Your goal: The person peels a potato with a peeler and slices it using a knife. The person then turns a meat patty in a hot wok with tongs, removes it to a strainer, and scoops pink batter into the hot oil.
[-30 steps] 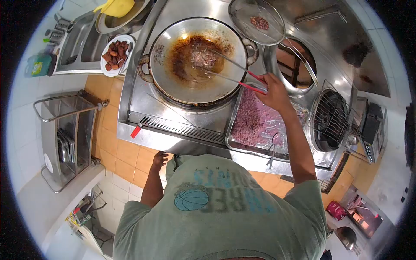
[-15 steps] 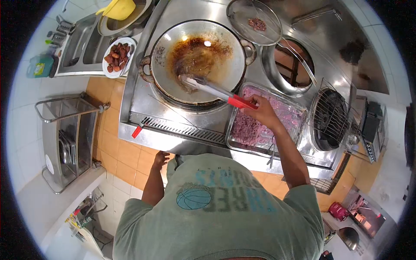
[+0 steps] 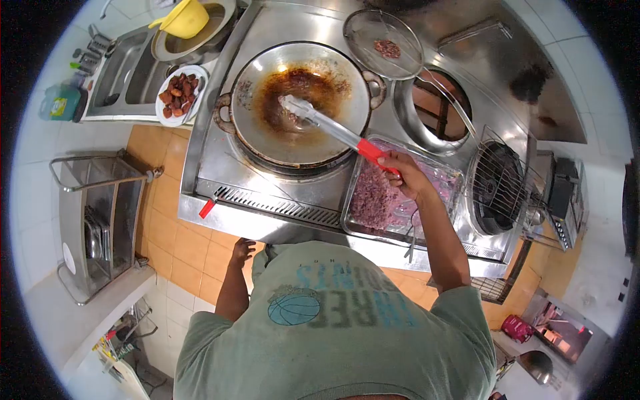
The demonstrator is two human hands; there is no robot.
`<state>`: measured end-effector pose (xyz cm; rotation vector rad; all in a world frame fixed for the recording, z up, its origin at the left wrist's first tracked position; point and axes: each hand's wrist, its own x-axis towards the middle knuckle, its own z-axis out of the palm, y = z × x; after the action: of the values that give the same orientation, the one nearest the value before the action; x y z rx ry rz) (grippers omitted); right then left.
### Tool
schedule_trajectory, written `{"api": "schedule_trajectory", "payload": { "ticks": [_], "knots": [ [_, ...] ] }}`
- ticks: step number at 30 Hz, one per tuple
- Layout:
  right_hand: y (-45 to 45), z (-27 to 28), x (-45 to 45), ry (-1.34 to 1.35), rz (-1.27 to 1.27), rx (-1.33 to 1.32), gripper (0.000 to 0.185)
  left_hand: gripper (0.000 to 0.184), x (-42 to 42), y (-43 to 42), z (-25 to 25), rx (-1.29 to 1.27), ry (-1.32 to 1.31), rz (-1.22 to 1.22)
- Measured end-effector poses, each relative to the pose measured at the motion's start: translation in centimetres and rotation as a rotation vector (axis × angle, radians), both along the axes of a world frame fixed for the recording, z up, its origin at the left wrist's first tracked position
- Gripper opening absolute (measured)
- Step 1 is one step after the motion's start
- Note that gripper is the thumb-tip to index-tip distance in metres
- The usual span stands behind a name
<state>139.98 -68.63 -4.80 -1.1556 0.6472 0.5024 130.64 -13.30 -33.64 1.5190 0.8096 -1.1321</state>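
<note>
My right hand (image 3: 407, 175) is closed around the red grip of a pair of metal tongs (image 3: 335, 129). The tongs reach left into a wide wok (image 3: 257, 137), their tips in or just over the brown liquid. What the tips hold, if anything, I cannot make out. Under my right forearm lies a metal tray (image 3: 345, 217) with a heap of purplish chopped food (image 3: 371, 199) in its left part. My left hand (image 3: 244, 252) hangs beside my body near the counter's front edge, fingers loosely apart with nothing in them.
Behind the tray, a round mesh strainer (image 3: 365, 41) holds reddish bits, its handle crossing a burner opening (image 3: 440, 110). A wire rack (image 3: 503, 180) stands at right. Browned chunks fill a white plate (image 3: 189, 119) by the sink (image 3: 123, 70); a metal trolley (image 3: 100, 227) stands left.
The tong tips have shifted up and slightly right within the wok, toward its middle. My right hand still grips them. The whole view has shifted a little; my left hand stays low.
</note>
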Motion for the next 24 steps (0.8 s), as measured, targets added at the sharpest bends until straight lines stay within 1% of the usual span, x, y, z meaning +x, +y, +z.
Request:
{"api": "schedule_trajectory", "payload": {
  "ticks": [2,5,7,10,11,13,14,16,19,20,21,23,24],
  "knots": [
    [-0.1,1.0,0.5,-0.026,-0.002,-0.057,0.031,0.022,-0.2,-0.1,0.0,-0.043,-0.019,-0.013],
    [-0.6,-0.1,0.6,-0.033,-0.008,-0.059,0.032,0.023,-0.1,-0.8,1.4,-0.034,-0.046,0.004],
    [-0.2,-0.3,0.4,-0.015,-0.055,0.026,0.031,0.025,0.2,-1.9,2.4,0.004,-0.078,0.014],
    [-1.0,-0.3,0.2,-0.038,-0.139,0.121,0.029,0.026,-0.6,-1.2,1.1,-0.064,-0.163,-0.012],
    [-1.5,-0.4,0.1,-0.052,-0.166,0.15,0.029,0.027,-0.2,-1.5,1.2,-0.062,-0.13,0.005],
    [-3.1,-0.1,0.8,-0.1,-0.145,0.01,0.029,0.029,0.0,-1.5,1.7,-0.046,-0.059,0.054],
    [-3.4,0.8,1.3,-0.107,-0.118,-0.079,0.03,0.029,0.2,-1.7,1.9,0.005,-0.041,0.007],
    [-3.0,2.4,1.9,-0.08,-0.089,-0.25,0.031,0.028,0.0,-1.6,2.4,0.007,-0.079,-0.028],
    [-3.4,2.1,2.4,-0.072,0.034,-0.324,0.031,0.028,-0.1,-1.5,2.1,0.039,-0.055,-0.044],
    [-3.5,2.0,2.1,-0.081,0.043,-0.351,0.031,0.042,-0.8,0.8,-0.5,-0.185,0.04,0.141],
    [-3.0,2.8,1.7,-0.094,0.021,-0.37,0.03,0.062,-2.4,1.6,-0.2,-0.341,-0.312,-0.024],
    [-2.8,3.3,0.9,-0.092,0.033,-0.364,0.032,0.074,-4.9,3.0,1.0,-0.277,-0.235,-0.042],
    [-2.4,3.7,0.5,-0.088,0.049,-0.383,0.034,0.063,-6.6,4.7,0.6,-0.296,-0.11,-0.037]
  ]
}}
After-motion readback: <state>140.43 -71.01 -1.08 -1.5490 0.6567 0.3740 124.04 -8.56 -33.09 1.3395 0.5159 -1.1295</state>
